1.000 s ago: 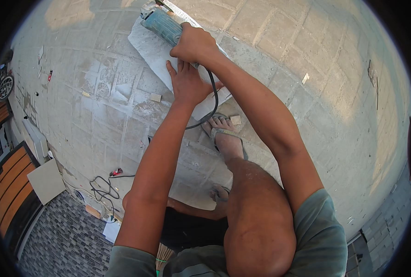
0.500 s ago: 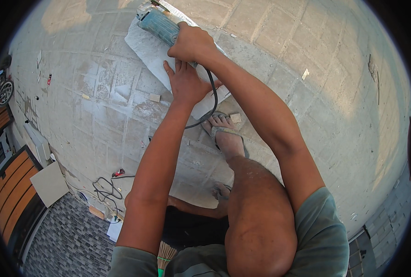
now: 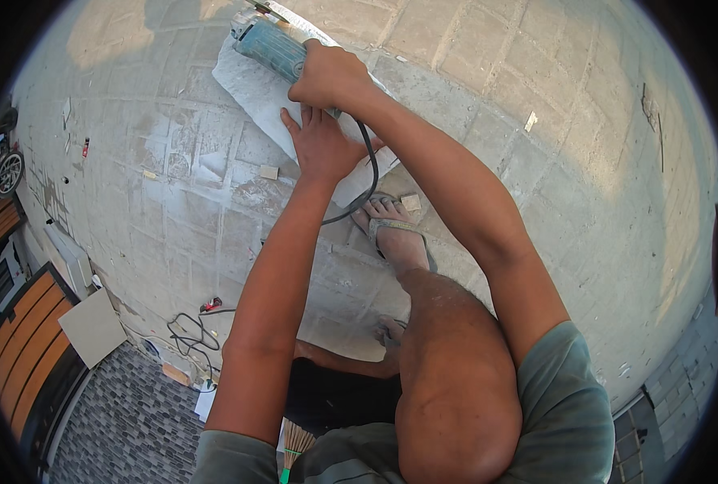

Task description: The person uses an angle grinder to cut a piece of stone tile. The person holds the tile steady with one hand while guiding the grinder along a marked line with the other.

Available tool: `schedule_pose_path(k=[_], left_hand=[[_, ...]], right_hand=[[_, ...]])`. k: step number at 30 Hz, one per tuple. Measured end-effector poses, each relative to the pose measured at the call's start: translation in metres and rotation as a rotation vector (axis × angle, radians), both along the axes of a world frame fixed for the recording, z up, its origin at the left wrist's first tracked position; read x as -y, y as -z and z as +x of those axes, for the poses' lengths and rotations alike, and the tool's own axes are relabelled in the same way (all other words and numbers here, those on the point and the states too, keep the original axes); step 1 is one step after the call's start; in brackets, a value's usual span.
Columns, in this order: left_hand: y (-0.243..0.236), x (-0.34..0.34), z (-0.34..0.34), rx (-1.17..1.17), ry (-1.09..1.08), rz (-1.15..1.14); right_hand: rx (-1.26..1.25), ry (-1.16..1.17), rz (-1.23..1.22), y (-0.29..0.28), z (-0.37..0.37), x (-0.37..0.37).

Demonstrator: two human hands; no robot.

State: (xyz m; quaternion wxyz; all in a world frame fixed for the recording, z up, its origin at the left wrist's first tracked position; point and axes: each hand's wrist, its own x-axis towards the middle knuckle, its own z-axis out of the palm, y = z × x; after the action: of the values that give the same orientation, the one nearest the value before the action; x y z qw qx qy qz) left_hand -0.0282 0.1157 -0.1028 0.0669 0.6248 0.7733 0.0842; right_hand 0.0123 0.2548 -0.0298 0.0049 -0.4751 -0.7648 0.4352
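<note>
An angle grinder (image 3: pixel 270 48) with a teal body lies tilted over a pale, dusty tile (image 3: pixel 242 89) at the top of the view. My right hand (image 3: pixel 335 77) is wrapped round the grinder's rear body. The disc end points up and to the left, partly cut off by the dark rim. Below it, my left hand (image 3: pixel 324 149) presses flat on the tile with its fingers spread, just under the right hand. A black power cord (image 3: pixel 372 173) drops from the grinder's back end past my left hand. The right fingertips are hidden behind the tool.
My sandalled foot (image 3: pixel 391 222) stands by the tile's near edge, next to a small tile offcut (image 3: pixel 410 202). Another offcut (image 3: pixel 269 172) lies left of my left hand. Coiled cable (image 3: pixel 189 335) and a square tile (image 3: pixel 93 327) are at lower left. A broom (image 3: pixel 297 440) is near me.
The view has shifted slightly, so things on the ground sit a little differently in the picture. Both hands keep their places on the grinder and the tile.
</note>
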Motion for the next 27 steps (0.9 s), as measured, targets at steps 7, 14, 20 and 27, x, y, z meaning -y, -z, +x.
schedule_pose_path(k=[7,14,20,27], left_hand=[[-0.0013,-0.0009,0.001,0.014,-0.011,-0.011],[0.0004,-0.0015,0.0019,0.018,-0.013,-0.026],[0.0015,-0.0013,0.0015,0.018,-0.018,-0.037],[-0.0042,-0.0024,0.0049,0.071,-0.03,-0.027]], right_hand=[[-0.001,0.001,0.008,0.0006,0.0018,-0.0002],[-0.002,0.007,0.004,0.004,0.0025,-0.0003],[0.026,-0.003,-0.008,0.0063,0.0024,-0.0017],[0.023,-0.001,0.004,0.0077,0.0065,-0.0013]])
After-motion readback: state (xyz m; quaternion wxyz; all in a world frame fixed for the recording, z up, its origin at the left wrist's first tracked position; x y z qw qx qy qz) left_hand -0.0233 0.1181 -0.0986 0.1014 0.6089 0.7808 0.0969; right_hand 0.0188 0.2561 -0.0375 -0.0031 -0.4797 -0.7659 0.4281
